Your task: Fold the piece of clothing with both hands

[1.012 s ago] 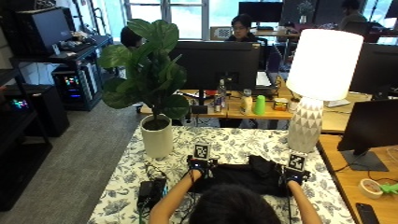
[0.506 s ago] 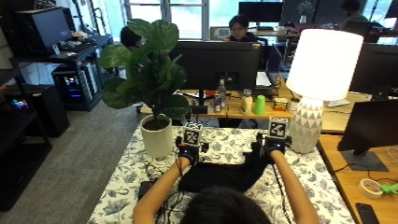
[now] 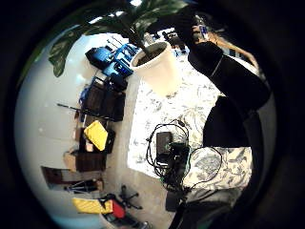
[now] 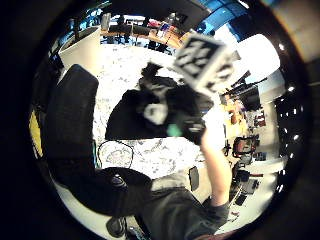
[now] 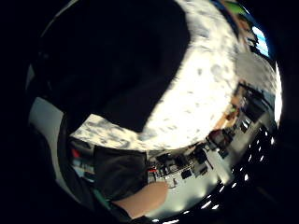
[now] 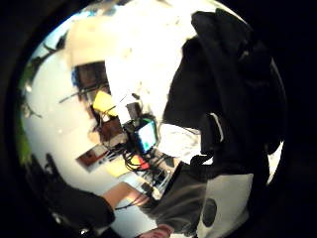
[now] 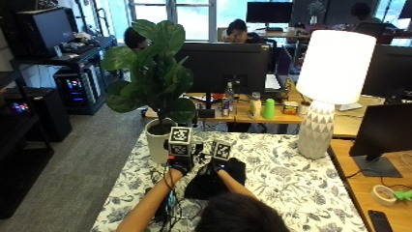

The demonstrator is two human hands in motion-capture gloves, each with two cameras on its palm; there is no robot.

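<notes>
Two gloved hands, left hand (image 7: 181, 163) and right hand (image 7: 227, 167), close together above one black garment (image 7: 207, 185) bunched near the tabletop's (image 7: 289, 183) near edge; each grips its cloth. One potted plant (image 7: 157, 140) and one lamp (image 7: 318, 130) stand toward the far corners.

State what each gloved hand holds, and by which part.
Both the left hand and right hand grip the black garment at its raised far edge.

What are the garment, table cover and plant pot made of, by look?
Garment: black cloth, matte; it bunches and drapes. Table cover: looks like printed fabric, floral pattern, no sheen. Plant pot: smooth white, ceramic or plastic; cannot tell which.
</notes>
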